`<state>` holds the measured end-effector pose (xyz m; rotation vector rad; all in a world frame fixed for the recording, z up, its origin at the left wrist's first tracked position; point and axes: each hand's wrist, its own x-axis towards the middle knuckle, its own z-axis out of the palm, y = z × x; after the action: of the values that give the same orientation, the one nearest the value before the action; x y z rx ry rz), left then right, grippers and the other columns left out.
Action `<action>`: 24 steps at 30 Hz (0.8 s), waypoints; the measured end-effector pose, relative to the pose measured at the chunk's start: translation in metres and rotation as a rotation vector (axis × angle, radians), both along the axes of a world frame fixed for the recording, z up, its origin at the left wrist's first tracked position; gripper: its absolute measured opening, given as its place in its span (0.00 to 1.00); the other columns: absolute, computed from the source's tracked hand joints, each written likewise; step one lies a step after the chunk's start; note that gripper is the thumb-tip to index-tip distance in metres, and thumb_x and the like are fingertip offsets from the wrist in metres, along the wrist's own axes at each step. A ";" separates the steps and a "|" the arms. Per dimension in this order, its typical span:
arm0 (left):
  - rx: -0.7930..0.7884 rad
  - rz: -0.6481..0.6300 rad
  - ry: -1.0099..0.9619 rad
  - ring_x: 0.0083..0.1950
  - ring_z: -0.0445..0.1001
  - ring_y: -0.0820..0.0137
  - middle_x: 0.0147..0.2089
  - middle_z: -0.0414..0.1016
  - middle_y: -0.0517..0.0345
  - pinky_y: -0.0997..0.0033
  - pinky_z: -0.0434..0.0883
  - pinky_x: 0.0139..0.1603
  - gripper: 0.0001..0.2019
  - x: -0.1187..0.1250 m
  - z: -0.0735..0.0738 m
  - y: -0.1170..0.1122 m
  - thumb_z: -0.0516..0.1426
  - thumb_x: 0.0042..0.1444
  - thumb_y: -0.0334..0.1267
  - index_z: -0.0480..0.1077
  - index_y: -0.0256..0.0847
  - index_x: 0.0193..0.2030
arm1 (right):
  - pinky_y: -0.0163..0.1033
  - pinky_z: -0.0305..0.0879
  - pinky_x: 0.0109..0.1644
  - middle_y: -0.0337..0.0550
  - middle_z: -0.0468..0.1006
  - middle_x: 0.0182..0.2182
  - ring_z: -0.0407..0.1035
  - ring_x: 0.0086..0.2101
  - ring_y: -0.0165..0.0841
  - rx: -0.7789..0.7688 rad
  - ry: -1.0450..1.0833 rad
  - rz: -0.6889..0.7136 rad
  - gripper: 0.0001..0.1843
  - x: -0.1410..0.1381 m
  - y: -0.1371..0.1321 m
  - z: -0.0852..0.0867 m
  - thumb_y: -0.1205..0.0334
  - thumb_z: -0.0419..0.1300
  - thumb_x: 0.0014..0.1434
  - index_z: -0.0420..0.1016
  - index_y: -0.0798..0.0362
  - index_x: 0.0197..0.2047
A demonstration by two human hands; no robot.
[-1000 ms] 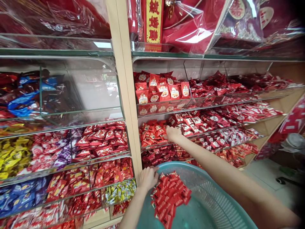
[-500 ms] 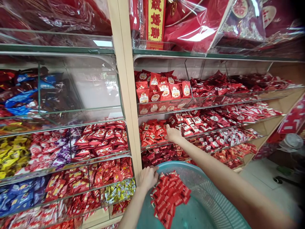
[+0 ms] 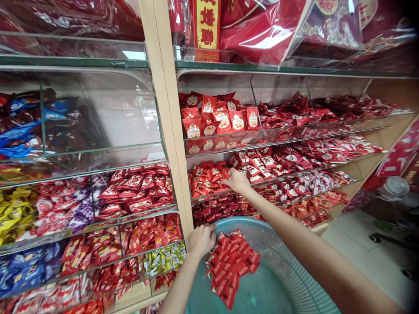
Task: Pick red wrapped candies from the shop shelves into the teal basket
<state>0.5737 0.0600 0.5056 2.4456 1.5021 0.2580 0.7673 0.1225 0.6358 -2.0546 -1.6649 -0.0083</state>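
Note:
My left hand is closed over the rim of a teal plastic basket, at its far left edge. Inside the basket lies a heap of small red candy packets. My right hand reaches to a glass-fronted shelf bin of red candy packets with black lettering. Its thumb and fingers are pinched together at the right side of that bin, apparently on one packet; the fingertips partly hide it.
A wooden post divides the shelving. Glass ledges front the bins of red sweets on the right. Yellow packets and blue packets fill bins at left. A wheeled base stands on the floor at right.
My right hand's extended finger has curled into a pinch at the red packets. My left hand stays on the basket rim. The view has shifted slightly.

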 end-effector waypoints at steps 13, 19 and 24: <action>0.011 -0.008 -0.013 0.51 0.68 0.67 0.49 0.73 0.58 0.68 0.62 0.53 0.18 0.000 -0.008 0.002 0.46 0.56 0.39 0.66 0.49 0.52 | 0.34 0.61 0.34 0.38 0.70 0.31 0.62 0.29 0.28 0.577 0.688 0.275 0.22 -0.014 -0.083 -0.015 0.53 0.55 0.54 0.57 0.52 0.50; 0.037 -0.023 0.006 0.50 0.69 0.67 0.49 0.72 0.59 0.69 0.63 0.51 0.18 0.000 -0.006 0.003 0.47 0.55 0.37 0.67 0.50 0.52 | 0.36 0.66 0.36 0.40 0.70 0.35 0.67 0.32 0.31 0.348 0.897 0.247 0.28 -0.017 -0.121 -0.074 0.53 0.59 0.49 0.56 0.51 0.52; 0.059 -0.044 -0.003 0.49 0.69 0.68 0.49 0.72 0.61 0.70 0.64 0.50 0.18 0.000 -0.006 0.004 0.46 0.55 0.37 0.67 0.50 0.51 | 0.37 0.68 0.29 0.34 0.70 0.25 0.69 0.24 0.30 0.070 1.146 0.163 0.25 -0.007 -0.107 -0.124 0.51 0.60 0.47 0.59 0.52 0.46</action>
<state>0.5739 0.0641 0.4993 2.5193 1.4580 0.3022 0.7605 0.0152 0.5119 -1.3583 -1.0253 0.9515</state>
